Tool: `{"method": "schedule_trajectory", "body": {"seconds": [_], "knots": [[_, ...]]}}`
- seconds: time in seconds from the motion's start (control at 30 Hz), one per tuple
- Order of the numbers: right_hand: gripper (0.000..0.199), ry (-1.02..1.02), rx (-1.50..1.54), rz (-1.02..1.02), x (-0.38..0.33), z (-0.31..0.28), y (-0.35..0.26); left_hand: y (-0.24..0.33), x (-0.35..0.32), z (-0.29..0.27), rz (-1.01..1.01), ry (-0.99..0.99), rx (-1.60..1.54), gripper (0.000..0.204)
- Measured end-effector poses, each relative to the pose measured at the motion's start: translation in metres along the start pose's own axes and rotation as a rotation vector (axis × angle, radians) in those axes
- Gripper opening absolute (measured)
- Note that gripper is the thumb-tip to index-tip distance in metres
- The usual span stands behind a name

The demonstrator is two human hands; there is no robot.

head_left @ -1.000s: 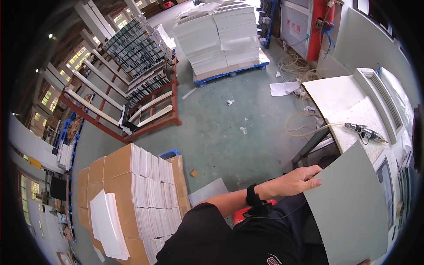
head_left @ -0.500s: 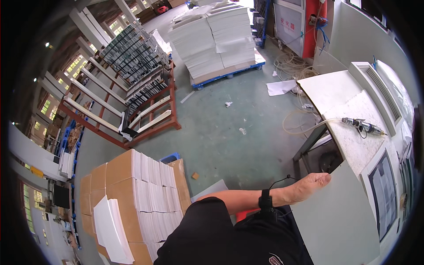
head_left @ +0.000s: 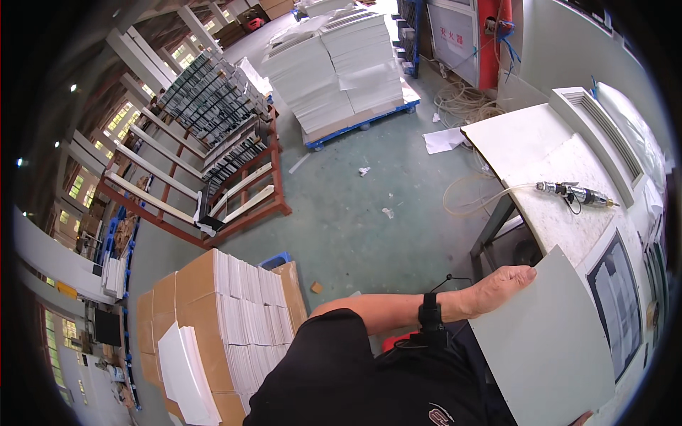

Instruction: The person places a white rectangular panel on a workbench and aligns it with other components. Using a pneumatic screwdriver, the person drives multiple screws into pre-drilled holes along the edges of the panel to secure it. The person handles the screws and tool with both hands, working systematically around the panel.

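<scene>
My left hand (head_left: 503,290) is closed on the upper left edge of a flat grey-white panel (head_left: 547,341), thumb and fingers pinching it near a corner. A black band with a small device (head_left: 430,312) is strapped on that wrist. At the panel's bottom edge only a sliver of my right hand (head_left: 584,418) shows, its fingers against the edge; the rest is out of the picture. The panel is in front of a worktable (head_left: 518,145). On this table lie a pneumatic screwdriver (head_left: 579,193) with a clear hose and a white frame with a dark window (head_left: 616,305).
A white louvred frame (head_left: 597,135) lies along the table's far side. Left of me stands a stack of cartons and white sheets (head_left: 245,312). Farther off are a red metal rack (head_left: 277,192) and a pallet of white sheets (head_left: 334,78). Coiled hose (head_left: 465,103) lies on the floor.
The view has shifted slightly. A bit of my right hand now shows at the panel's bottom edge. My left hand keeps its hold on the panel, which stands slightly higher in view.
</scene>
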State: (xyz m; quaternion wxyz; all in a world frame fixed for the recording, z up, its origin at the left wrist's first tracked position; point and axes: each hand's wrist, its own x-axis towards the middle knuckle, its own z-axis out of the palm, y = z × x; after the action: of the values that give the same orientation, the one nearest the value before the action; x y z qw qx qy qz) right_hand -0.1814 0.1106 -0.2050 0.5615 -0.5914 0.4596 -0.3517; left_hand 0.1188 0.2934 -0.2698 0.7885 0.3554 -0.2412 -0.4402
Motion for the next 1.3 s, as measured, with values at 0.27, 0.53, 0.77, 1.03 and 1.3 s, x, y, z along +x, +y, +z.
{"method": "schedule_trajectory", "body": {"seconds": [0.27, 0.53, 0.77, 1.03, 1.3], "knots": [[0.066, -0.063, -0.009, -0.033, 0.041, -0.029, 0.038, -0.006, 0.001, 0.019, -0.068, -0.011, -0.322, 0.045], [0.056, 0.186, -0.045, -0.147, 0.086, -0.099, 0.076, 0.023, 0.036, 0.020, -0.107, 0.200, 0.216, 0.039], [0.055, 0.121, -0.036, -0.250, 0.028, -0.064, -0.006, 0.016, 0.079, 0.054, -0.238, 0.089, 0.114, 0.047], [0.055, 0.126, -0.002, -0.234, 0.123, -0.130, -0.027, 0.011, 0.117, 0.037, 0.260, 0.154, 0.846, 0.021], [0.057, 0.071, -0.125, -0.159, 0.202, -0.115, -0.033, -0.010, 0.130, 0.020, 0.587, 0.107, 1.203, 0.012]]}}
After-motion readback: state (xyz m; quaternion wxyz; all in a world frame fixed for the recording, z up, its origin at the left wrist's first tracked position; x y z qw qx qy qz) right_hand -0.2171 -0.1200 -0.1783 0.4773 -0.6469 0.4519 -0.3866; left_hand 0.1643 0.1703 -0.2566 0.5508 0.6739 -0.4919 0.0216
